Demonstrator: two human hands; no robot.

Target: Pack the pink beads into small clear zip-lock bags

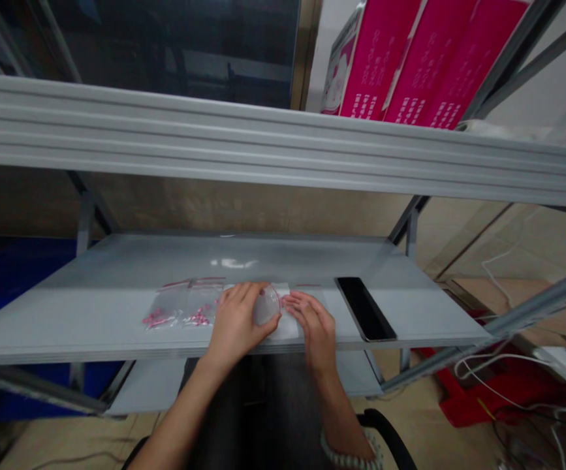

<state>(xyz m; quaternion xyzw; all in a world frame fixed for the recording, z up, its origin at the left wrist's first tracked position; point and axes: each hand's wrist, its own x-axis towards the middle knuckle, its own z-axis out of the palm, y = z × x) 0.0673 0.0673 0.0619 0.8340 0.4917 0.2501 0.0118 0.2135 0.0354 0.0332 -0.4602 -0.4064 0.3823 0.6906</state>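
My left hand [237, 318] curves round a clear round disc [267, 305] with a pinkish edge, thumb along its near side and fingers over its far left. At the disc's right edge, the fingers of my right hand [316, 321] are bent together beside a tiny pink bit [285, 301]; what they pinch, if anything, is too small to make out. Under both hands lies a white sheet [290, 328]. To the left are a clear zip bag [165, 307] with small pink pieces and another bag [199, 303] of similar pieces, partly behind my left hand.
A black phone [365, 308] lies right of my right hand on the grey shelf [116, 274]. A thick upper shelf edge [273, 150] crosses above the hands, with pink boxes [410, 65] on it. Metal braces [85, 222] stand at the sides. White cables [488, 372] hang at right.
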